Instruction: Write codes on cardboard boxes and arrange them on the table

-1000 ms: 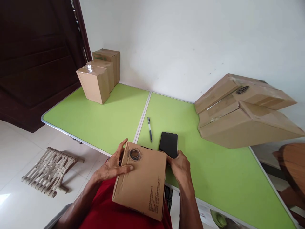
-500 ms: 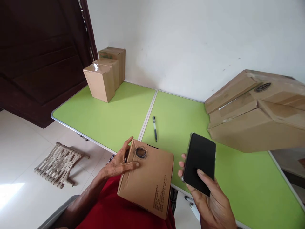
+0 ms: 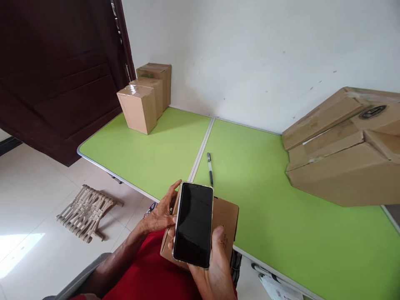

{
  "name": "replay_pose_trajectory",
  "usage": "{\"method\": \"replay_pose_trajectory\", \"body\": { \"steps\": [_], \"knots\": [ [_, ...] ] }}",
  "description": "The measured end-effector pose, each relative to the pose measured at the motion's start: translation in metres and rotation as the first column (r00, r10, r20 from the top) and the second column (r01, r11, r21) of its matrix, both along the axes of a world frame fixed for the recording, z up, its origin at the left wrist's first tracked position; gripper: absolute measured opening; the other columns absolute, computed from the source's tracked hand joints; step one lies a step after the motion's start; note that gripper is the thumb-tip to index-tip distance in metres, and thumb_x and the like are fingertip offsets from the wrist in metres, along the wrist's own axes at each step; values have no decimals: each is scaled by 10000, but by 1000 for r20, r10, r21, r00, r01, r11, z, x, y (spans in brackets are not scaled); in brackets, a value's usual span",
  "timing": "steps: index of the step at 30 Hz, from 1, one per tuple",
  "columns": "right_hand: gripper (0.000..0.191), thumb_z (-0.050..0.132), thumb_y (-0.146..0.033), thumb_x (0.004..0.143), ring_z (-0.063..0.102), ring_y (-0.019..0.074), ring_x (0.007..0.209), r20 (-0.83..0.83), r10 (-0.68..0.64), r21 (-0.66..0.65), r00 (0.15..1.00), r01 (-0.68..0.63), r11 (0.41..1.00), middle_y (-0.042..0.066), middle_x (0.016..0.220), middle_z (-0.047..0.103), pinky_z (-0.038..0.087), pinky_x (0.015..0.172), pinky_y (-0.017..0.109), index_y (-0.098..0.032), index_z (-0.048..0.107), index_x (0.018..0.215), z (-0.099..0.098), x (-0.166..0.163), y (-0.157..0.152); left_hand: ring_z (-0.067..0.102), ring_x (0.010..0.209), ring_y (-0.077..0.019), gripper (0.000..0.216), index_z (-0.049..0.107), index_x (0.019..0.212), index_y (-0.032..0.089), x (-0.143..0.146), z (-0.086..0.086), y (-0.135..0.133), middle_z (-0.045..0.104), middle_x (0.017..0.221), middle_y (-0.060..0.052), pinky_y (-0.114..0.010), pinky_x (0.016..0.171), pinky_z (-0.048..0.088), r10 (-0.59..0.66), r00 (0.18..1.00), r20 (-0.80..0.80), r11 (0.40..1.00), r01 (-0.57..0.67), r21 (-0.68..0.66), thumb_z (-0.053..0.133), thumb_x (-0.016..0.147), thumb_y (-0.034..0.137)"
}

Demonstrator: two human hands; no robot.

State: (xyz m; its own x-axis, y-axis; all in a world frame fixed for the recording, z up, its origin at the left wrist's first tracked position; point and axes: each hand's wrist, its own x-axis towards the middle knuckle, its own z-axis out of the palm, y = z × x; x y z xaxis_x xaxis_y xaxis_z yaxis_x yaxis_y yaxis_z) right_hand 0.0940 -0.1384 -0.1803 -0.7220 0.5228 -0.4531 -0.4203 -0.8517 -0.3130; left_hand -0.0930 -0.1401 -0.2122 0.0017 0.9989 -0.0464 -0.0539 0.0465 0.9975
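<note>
My right hand (image 3: 214, 266) grips a black smartphone (image 3: 193, 225) with its dark screen facing me, held up above a small cardboard box (image 3: 228, 216). That box leans against the near edge of the green table (image 3: 259, 196) and rests on my lap. My left hand (image 3: 161, 212) lies on the box's left side, fingers curled over its top corner. A black pen (image 3: 210, 168) lies on the table just beyond the box, near the table's middle seam.
Three sealed cardboard boxes (image 3: 145, 98) stand at the table's far left corner by a dark wooden door (image 3: 59, 71). Larger flattened boxes (image 3: 343, 146) are stacked at the right. A woven folding stool (image 3: 86, 212) sits on the white tiled floor at left.
My right hand lifted the phone off the table, swung it right, then brought it left in front of the box. The left hand stayed on the box.
</note>
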Motion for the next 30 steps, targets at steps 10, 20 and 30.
{"method": "replay_pose_trajectory", "body": {
  "steps": [10, 20, 30],
  "knots": [
    [772, 647, -864, 862, 732, 381, 1113, 2, 13, 17, 1000, -13, 1000, 177, 1263, 790, 570, 988, 537, -200, 840, 1207, -1, 0, -1, 544, 1418, -457, 1439, 99, 1760, 261, -1, 7, 2, 607, 1504, -189, -517, 1176, 454, -19, 1000, -14, 1000, 19, 23, 656, 660, 1003],
    [759, 645, -857, 868, 740, 380, 1089, -15, 12, 25, 1000, -11, 1000, 177, 1278, 785, 569, 986, 557, -212, 835, 1219, -2, 0, -1, 597, 1358, -438, 1420, 76, 1761, 262, -2, 5, 2, 621, 1487, -185, -499, 1145, 479, -23, 999, -34, 999, 24, 29, 669, 688, 979],
    [763, 619, -834, 907, 748, 367, 1073, -36, 11, 19, 999, -10, 1000, 181, 1282, 785, 567, 991, 550, -186, 821, 1255, -6, 1, -1, 599, 1352, -442, 1385, 96, 1761, 249, -2, 7, 2, 627, 1486, -193, -530, 1184, 457, -24, 999, -42, 1000, 24, 16, 709, 721, 927]
  ]
}}
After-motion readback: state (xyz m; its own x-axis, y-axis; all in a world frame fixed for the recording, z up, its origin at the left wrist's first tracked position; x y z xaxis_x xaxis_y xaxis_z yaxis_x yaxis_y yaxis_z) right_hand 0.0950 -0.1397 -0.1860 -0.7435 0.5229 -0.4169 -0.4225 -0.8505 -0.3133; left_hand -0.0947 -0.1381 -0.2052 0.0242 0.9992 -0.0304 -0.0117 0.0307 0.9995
